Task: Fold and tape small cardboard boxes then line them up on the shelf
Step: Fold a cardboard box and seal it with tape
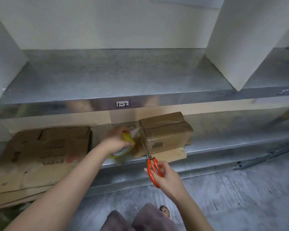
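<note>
Just the one camera here, worn on the head, wide-angle, so straight edges bow a bit toward the corners. It faces forward and steeply down at a metal rack from close in. The upper shelf (123, 72) fills the far half of the view, the lower shelf (223, 145) runs across the middle, and the floor (240, 197) sits nearest. Both forearms come in from the near edge, with the left hand (114, 140) on the tape roll (128, 139) and the right hand (164, 175) on the scissors (153, 165) about dead centre, the cardboard box (163, 130) just beyond. The person's legs (145, 217) show at the near edge.
</note>
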`<act>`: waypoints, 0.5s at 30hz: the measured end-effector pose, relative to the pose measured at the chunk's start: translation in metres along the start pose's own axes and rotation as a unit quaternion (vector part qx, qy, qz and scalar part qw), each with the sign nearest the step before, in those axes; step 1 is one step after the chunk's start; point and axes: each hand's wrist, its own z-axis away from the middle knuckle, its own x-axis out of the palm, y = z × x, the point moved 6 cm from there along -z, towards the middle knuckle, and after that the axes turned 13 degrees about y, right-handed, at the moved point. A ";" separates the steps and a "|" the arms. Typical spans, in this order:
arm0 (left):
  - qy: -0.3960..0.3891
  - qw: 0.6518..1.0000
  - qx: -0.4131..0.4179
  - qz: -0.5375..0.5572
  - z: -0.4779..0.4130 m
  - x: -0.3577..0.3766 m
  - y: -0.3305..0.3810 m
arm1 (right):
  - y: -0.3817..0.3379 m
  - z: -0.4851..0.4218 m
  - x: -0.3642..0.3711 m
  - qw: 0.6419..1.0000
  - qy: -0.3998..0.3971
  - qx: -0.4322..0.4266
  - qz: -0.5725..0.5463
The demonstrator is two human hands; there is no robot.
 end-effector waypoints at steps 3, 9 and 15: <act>-0.002 1.000 0.008 0.003 -0.005 -0.004 -0.001 | -0.009 -0.007 0.008 0.999 -0.037 0.030 -0.027; -0.012 0.999 0.049 -0.012 -0.015 -0.008 0.002 | -0.020 -0.016 0.013 0.991 -0.083 0.067 -0.078; -0.014 0.998 0.055 -0.001 -0.017 -0.009 0.001 | -0.023 -0.029 0.024 0.987 -0.085 0.085 -0.108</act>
